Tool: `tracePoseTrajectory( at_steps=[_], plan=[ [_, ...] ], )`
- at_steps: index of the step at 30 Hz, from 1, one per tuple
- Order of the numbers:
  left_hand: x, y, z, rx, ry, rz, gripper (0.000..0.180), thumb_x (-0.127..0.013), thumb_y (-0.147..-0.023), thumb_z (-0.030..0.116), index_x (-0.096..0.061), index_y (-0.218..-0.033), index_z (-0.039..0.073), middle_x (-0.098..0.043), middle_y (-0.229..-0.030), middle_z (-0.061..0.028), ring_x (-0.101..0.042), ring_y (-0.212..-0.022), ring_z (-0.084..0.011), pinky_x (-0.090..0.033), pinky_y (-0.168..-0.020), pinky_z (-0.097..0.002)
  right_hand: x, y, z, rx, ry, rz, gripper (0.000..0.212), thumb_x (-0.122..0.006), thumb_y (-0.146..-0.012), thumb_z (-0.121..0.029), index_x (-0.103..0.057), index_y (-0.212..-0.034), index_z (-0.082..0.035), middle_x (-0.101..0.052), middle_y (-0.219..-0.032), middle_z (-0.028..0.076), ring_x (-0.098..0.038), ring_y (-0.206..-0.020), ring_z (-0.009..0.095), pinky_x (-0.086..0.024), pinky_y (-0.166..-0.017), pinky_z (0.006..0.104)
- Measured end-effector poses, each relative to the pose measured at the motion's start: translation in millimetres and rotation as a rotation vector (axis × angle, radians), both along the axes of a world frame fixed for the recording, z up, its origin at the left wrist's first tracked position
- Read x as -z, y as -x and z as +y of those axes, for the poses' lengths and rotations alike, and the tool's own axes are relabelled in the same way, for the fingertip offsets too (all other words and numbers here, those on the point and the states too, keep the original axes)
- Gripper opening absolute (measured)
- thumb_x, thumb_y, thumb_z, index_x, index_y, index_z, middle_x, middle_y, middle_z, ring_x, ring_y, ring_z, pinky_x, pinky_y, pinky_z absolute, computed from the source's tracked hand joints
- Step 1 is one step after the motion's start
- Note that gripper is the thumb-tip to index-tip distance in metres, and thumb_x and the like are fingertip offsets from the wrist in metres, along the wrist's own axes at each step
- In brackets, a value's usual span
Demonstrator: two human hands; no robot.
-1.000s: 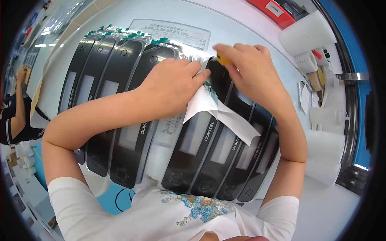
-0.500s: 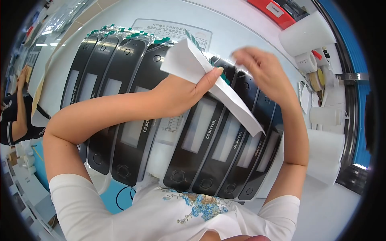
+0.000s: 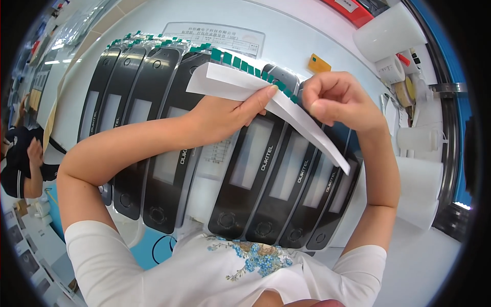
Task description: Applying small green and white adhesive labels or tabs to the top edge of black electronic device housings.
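My left hand (image 3: 225,115) grips a long folded strip of white backing paper (image 3: 220,82) between thumb and fingers. A row of small green tabs (image 3: 240,65) runs along the strip's far edge. My right hand (image 3: 340,100) hovers by the strip's right part with its fingers curled inward and the thumb against them; anything pinched there is too small to make out. Beneath both hands, black phone-shaped panels (image 3: 250,163) under clear film lie side by side, each with a pale rectangle and a round mark. Green tabs (image 3: 161,43) also stick out at the far ends of the left-hand panels.
A clear sleeve with a printed sheet (image 3: 220,36) lies behind the panels, and a small orange card (image 3: 318,63) is to its right. White rolls (image 3: 391,41), tape (image 3: 404,95) and a red bin (image 3: 350,11) line the right side. Another person (image 3: 23,158) works at far left.
My right hand has come nearer and slightly right, its fingers curling, uncovering the orange card. The strip has turned flatter in my left hand, showing more green tabs. The other person has shifted.
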State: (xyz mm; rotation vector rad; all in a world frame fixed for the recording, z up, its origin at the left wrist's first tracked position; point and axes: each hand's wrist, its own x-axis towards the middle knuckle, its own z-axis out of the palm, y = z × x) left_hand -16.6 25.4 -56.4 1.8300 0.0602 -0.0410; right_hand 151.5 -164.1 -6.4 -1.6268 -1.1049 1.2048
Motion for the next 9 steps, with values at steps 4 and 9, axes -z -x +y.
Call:
tracePoseTrajectory(
  at_steps=[4,9],
  plan=[
    [2.7,1.9,-1.3,-0.023,-0.126,-0.174,0.042,-0.046,-0.104,0.033,-0.058,-0.077,0.003,-0.047,-0.059,0.0008,-0.044,-0.056,-0.0076,-0.036,-0.052,-0.0256,-2.2,-6.1,2.4,0.131,-0.071,0.058,0.026,-0.068,-0.092,-0.029,-0.064,-0.089,-0.003,-0.055,-0.072,-0.006,-0.043,-0.056,0.002,-0.035,-0.049,0.0168],
    [5.5,5.5,-1.4,-0.039,-0.149,-0.173,0.041,-0.047,-0.104,0.032,-0.057,-0.077,0.003,-0.047,-0.060,0.0006,-0.045,-0.056,-0.0079,-0.036,-0.052,-0.0261,6.0,1.0,7.5,0.050,0.029,-0.035,0.027,-0.068,-0.092,-0.030,-0.067,-0.096,-0.003,-0.057,-0.074,-0.004,-0.047,-0.060,0.002,-0.037,-0.051,0.0171]
  ],
)
